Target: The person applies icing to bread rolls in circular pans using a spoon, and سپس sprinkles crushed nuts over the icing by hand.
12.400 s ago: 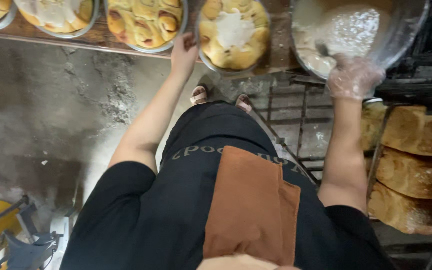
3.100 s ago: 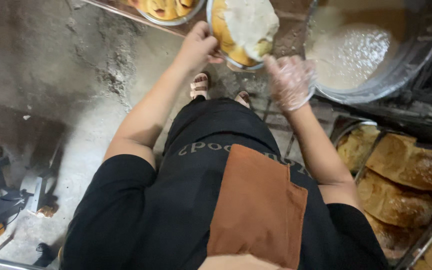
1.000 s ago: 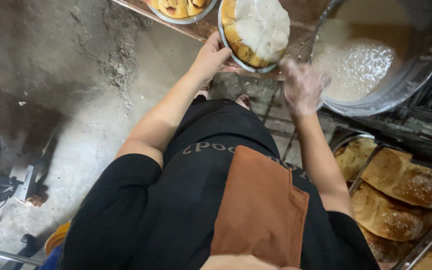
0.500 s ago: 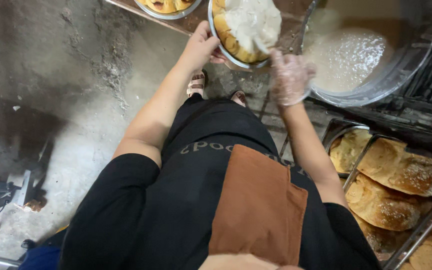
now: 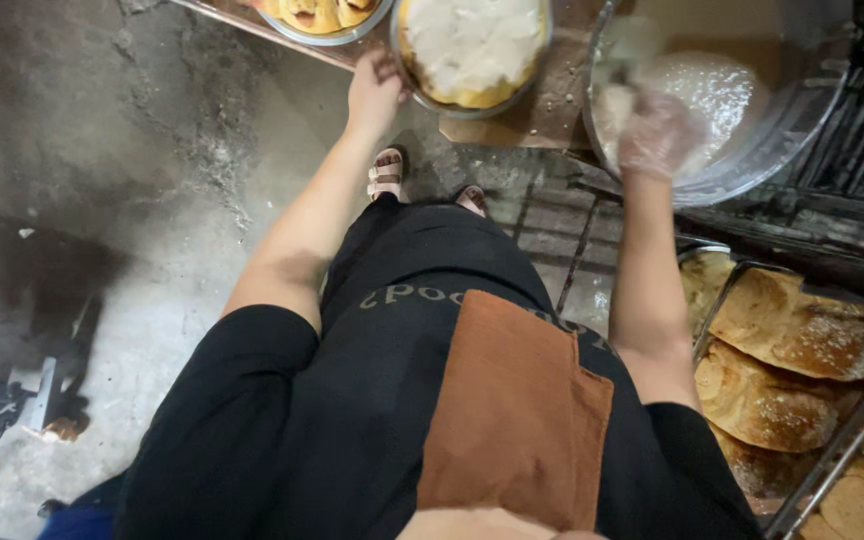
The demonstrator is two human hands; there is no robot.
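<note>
My left hand (image 5: pixel 376 82) is bare and grips the near rim of a round metal pan (image 5: pixel 422 88) of baked buns covered with white topping, at the top middle on a wooden board. My right hand (image 5: pixel 657 135) wears a thin clear glove and is blurred. It reaches over the near rim into a large metal bowl (image 5: pixel 752 165) that holds white powdery topping (image 5: pixel 712 95). I cannot tell whether the glove's fingers hold any of it.
A second pan of uncoated buns (image 5: pixel 322 15) sits left of the coated one. Metal trays of flat browned breads (image 5: pixel 782 340) fill a rack at the lower right. A black wire rack (image 5: pixel 852 190) lies under the bowl. Rough concrete floor (image 5: pixel 102 200) spreads to the left.
My right hand has moved from beside the coated pan to the right, into the big bowl. My left hand stays on the pan's rim.
</note>
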